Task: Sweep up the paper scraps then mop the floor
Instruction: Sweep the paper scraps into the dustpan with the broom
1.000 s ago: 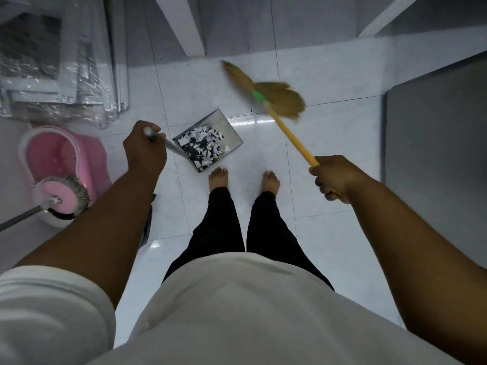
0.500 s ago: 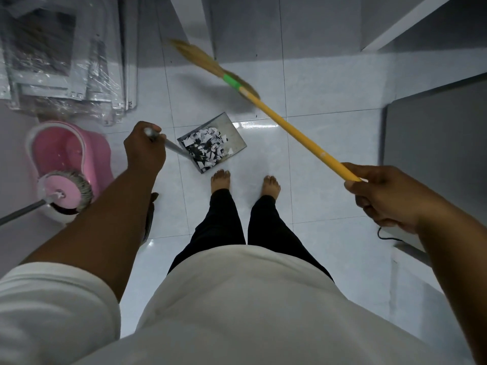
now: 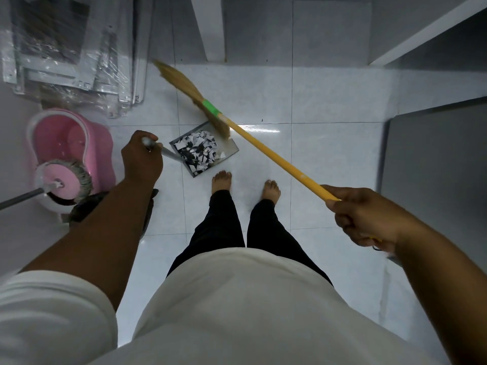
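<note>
Head view: straight down over a white shirt to glossy white floor tiles.
Wrapped panels: flat and stacked under crinkled clear plastic, far left.
Mop bucket: rounded pink plastic, just below the panels. The mop head, a pink disc fringed with grey strands, sits at its near end on a grey pole.
Left hand: fist closed round a thin metal handle.
Dustpan: grey, flat and square-cornered, joined to that handle, just ahead of the bare feet.
Paper scraps: torn black-and-white bits, heaped inside the dustpan.
Broom: smooth yellow stick, green band and straw bristles. It runs diagonally, with some bristles over the pan's far edge.
Right hand: fingers wrapped tightly round the stick's near end.
</note>
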Demonstrator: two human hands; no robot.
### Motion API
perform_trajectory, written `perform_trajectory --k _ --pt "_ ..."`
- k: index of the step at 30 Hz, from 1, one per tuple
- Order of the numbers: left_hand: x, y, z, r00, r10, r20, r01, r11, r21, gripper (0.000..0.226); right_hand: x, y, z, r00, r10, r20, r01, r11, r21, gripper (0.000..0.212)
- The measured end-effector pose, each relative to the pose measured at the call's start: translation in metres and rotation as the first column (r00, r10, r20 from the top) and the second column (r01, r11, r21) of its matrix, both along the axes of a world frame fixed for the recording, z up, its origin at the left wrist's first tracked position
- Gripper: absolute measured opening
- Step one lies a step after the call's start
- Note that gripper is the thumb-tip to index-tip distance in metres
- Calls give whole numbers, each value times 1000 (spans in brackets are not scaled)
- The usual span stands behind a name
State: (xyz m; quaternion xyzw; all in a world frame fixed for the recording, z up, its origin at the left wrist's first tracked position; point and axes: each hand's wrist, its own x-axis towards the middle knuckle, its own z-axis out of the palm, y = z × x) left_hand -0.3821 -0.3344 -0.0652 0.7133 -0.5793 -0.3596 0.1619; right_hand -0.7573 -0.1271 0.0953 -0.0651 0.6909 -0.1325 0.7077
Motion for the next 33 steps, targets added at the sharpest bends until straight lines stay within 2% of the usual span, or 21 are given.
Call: perform_trajectory --k 5,10,15,20,23,27,33 --pt "18 -2 12 998 58 -27 -57 998 12 40 -16 -4 23 995 0 -98 -6 998 -61 33" --pt "43 6 14 998 38 42 -38 999 -6 20 -2 -23 -6 985 30 -169 -32 999 -9 26" --pt "58 12 2 996 45 77 -45 999 -9 14 46 -42 -36 994 78 -78 -72 994 83 26" --pt "68 7 7 995 99 20 -100 994 33 18 52 -40 -16 994 105 9 -106 993 50 32" --pt "78 7 14 993 107 43 -108 994 25 13 41 -35 10 994 112 19 -112 994 -1 35" --pt "91 11 24 987 148 57 -149 988 26 16 29 -45 28 991 130 -39 -132 990 -42 36" --pt "106 13 25 983 166 81 -168 985 24 12 39 -65 15 985 111 -131 -114 993 -14 30"
